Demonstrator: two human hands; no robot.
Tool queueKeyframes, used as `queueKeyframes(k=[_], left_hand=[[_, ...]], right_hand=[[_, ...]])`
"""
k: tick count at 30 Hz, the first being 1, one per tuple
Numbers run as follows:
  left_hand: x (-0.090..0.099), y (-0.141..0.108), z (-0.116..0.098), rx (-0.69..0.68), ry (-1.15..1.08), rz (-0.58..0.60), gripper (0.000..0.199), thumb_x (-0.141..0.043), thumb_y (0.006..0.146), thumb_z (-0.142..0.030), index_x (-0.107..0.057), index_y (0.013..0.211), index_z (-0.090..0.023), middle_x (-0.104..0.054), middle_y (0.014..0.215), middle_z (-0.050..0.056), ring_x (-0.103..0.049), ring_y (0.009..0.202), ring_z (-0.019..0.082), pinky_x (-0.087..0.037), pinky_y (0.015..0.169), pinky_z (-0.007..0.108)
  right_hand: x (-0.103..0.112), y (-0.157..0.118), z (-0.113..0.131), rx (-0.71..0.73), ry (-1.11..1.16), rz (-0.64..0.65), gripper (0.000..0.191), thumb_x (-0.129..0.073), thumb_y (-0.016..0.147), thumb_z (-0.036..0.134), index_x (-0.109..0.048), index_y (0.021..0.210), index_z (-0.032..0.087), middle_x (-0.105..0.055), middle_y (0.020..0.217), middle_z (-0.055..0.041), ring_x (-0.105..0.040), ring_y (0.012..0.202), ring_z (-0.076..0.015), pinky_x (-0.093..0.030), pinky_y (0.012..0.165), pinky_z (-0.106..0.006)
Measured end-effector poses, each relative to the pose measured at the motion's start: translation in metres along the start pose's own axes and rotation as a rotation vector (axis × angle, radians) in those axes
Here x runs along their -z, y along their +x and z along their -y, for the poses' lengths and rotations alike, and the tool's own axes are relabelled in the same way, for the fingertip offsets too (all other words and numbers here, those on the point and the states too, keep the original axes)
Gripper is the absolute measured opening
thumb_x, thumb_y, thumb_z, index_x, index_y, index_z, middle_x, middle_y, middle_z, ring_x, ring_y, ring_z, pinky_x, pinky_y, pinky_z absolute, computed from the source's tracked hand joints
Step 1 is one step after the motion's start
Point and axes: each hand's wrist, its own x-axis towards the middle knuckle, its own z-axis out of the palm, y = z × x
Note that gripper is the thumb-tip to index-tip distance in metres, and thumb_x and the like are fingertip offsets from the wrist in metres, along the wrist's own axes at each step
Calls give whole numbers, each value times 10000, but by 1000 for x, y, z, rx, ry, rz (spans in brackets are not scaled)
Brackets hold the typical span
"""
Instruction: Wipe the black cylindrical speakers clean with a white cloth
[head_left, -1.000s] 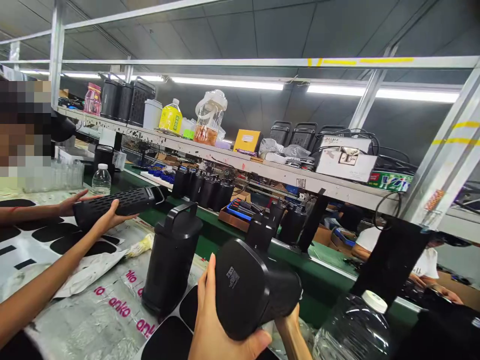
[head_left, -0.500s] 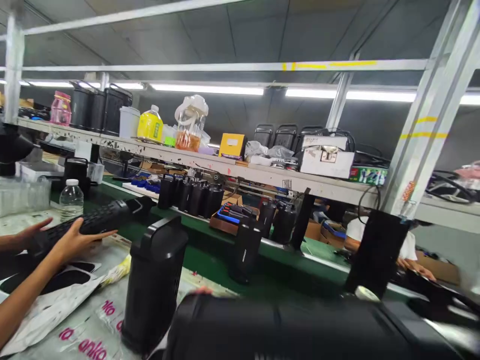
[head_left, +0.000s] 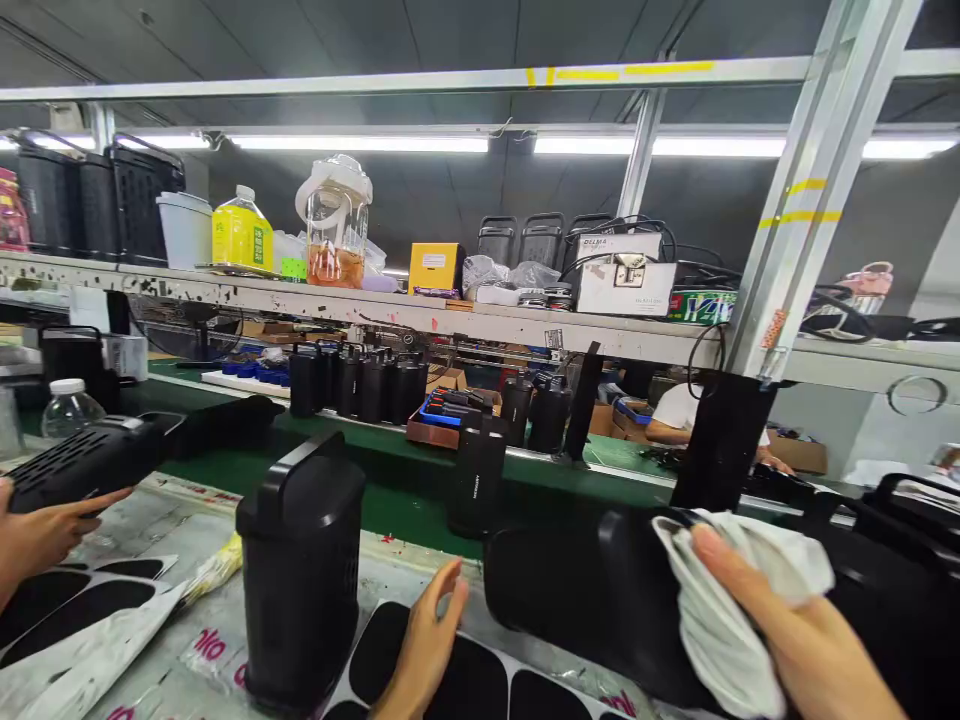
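Workbench [head_left: 150,520] below; right hand [head_left: 795,630] presses cloth [head_left: 712,620] onto black speaker [head_left: 600,600]; left hand [head_left: 427,650] open.

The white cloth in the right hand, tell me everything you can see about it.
The white cloth is soft, crumpled fabric, off-white, bunched into folds with no print visible. The right hand presses it against the top of a long black speaker lying on its side across the bench, fingers laid over the cloth. One end drapes down the speaker's near side; the other puffs out past the fingers. The left hand is off the cloth, close by the speaker's left end.
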Motion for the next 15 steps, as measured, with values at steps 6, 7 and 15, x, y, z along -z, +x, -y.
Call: queueKeyframes(k=[6, 7, 15], left_hand=[[-3, 7, 47, -240, 307, 29, 333, -570, 787, -243, -704, 1088, -199, -626, 1272, 122, -554, 1227, 289, -422, 1089, 445], [-5, 9, 50, -259, 340, 29, 325, -563, 769, -193, -712, 1058, -194, -646, 1220, 122, -585, 1172, 282, -468, 1031, 422], [-3, 30, 64, -261, 516, 18, 315, -556, 720, -64, -722, 959, -182, -698, 1016, 95, -635, 1010, 245, -528, 830, 308]], right_hand=[[-60, 96, -73, 397, -702, 39, 569, -430, 891, 674, -267, 525, 270, -392, 436, -3, -470, 428, -190, -381, 452, -313], [-66, 116, -84, 430, -764, 63, 535, -424, 925, 597, -299, 523, 268, -421, 459, -16, -513, 473, -213, -407, 507, -331], [-84, 199, -171, 321, -915, 424, 166, -704, 886, 196, -614, 752, 157, -634, 784, 6, -632, 814, -173, -507, 856, -367]])
